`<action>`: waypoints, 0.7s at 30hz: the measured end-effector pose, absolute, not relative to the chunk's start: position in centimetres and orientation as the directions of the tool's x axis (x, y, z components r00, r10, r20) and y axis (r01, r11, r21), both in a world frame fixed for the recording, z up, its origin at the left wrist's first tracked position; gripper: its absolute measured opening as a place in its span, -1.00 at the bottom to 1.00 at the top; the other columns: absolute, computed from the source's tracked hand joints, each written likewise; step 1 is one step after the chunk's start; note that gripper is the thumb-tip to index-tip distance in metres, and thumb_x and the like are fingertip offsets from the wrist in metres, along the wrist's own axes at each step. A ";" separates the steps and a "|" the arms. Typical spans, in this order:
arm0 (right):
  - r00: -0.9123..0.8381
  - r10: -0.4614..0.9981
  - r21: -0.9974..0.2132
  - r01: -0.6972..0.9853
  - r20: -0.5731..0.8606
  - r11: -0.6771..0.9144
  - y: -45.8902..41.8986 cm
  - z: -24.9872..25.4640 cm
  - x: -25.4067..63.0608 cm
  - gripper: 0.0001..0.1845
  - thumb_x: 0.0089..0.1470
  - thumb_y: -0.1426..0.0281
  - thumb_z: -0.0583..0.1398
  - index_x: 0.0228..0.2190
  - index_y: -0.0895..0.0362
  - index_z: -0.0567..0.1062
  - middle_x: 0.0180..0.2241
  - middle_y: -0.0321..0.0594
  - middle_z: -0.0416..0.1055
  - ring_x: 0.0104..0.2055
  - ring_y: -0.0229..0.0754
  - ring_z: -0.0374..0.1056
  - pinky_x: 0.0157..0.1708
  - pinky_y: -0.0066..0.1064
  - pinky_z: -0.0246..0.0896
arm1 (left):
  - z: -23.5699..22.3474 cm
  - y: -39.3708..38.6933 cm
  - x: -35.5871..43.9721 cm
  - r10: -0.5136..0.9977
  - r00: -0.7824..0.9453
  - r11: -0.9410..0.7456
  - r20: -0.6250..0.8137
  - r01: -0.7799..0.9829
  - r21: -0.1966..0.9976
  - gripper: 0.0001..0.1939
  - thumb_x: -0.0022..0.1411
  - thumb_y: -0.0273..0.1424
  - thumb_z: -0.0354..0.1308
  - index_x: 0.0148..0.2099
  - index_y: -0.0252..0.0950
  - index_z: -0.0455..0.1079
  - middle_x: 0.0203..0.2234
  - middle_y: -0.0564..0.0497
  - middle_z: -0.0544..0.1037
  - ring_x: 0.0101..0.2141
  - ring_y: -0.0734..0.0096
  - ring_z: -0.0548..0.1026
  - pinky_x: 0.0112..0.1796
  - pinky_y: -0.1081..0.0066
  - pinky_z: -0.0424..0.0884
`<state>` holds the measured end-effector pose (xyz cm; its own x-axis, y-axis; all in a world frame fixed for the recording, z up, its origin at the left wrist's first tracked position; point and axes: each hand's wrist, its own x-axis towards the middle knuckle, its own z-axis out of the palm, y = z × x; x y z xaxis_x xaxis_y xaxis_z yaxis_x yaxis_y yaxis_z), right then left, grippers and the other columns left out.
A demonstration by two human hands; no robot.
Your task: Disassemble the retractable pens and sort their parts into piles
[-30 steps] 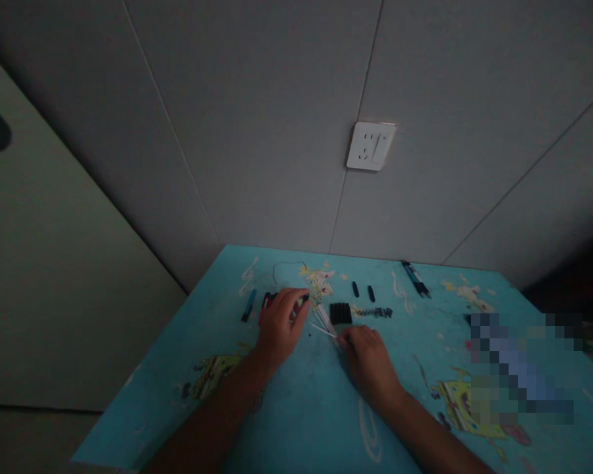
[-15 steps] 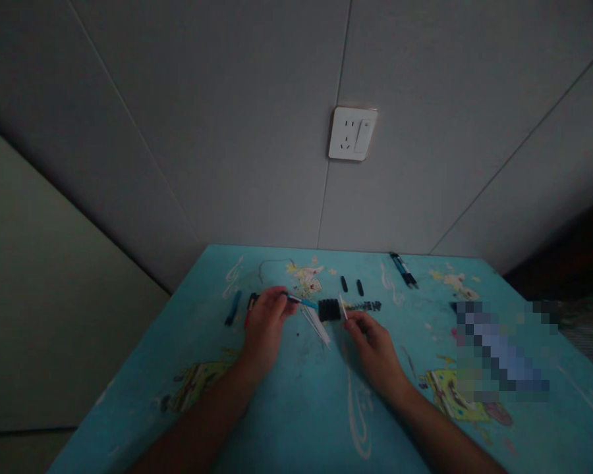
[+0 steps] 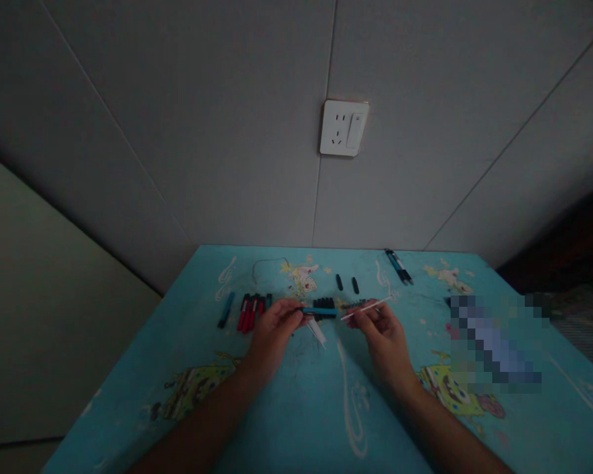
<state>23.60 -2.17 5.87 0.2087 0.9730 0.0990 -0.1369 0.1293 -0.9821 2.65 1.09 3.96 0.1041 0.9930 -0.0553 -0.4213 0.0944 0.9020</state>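
Observation:
My left hand [image 3: 273, 326] is closed on a blue pen barrel [image 3: 319, 311], held level and pointing right. A thin white refill [image 3: 366, 309] is pinched in my right hand [image 3: 383, 329], slanting up to the right, its near end close to the barrel's tip. Both hands hover just above the turquoise table [image 3: 301, 401]. Under and between them lie several white refills [image 3: 317, 331] and a row of black caps [image 3: 324, 304]. Left of my left hand lies a bunch of red and dark pen barrels [image 3: 250, 311], then a single blue barrel [image 3: 226, 309].
Two small black parts [image 3: 346, 284] lie behind the caps, and a dark string of small springs or parts [image 3: 360, 303] sits by my right hand. Two pens [image 3: 399, 266] lie near the far edge. A wall socket [image 3: 344, 128] is above. A blurred patch covers the right of the table.
My left hand has lifted off the pen pile with a blue barrel, uncovering the red barrels. My right hand has picked a white refill up from the table and raised it toward the barrel.

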 end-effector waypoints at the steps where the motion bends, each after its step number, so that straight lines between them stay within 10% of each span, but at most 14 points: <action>1: 0.209 0.972 -0.981 -0.140 0.106 0.137 -2.2 5.8 23.6 -0.77 0.14 0.23 0.29 -0.30 0.07 0.37 -0.34 -0.25 0.52 -0.31 -0.15 0.44 -0.21 -0.29 0.32 | 4.0 1.1 2.6 0.992 0.115 0.095 -0.051 -0.418 0.903 -0.80 0.17 -0.38 0.31 -0.16 -0.31 0.44 -0.25 -0.05 0.61 -0.22 0.32 0.60 -0.06 0.28 0.48; 21: 0.265 0.952 -0.974 -0.122 0.153 0.191 -2.4 6.2 23.7 -0.79 0.17 0.24 0.27 -0.26 0.05 0.37 -0.26 -0.21 0.57 -0.22 -0.11 0.48 -0.19 -0.28 0.31 | 3.8 0.7 2.9 0.990 0.134 0.094 -0.044 -0.394 0.914 -0.81 0.17 -0.38 0.31 -0.17 -0.30 0.44 -0.23 -0.04 0.60 -0.23 0.33 0.60 -0.09 0.30 0.49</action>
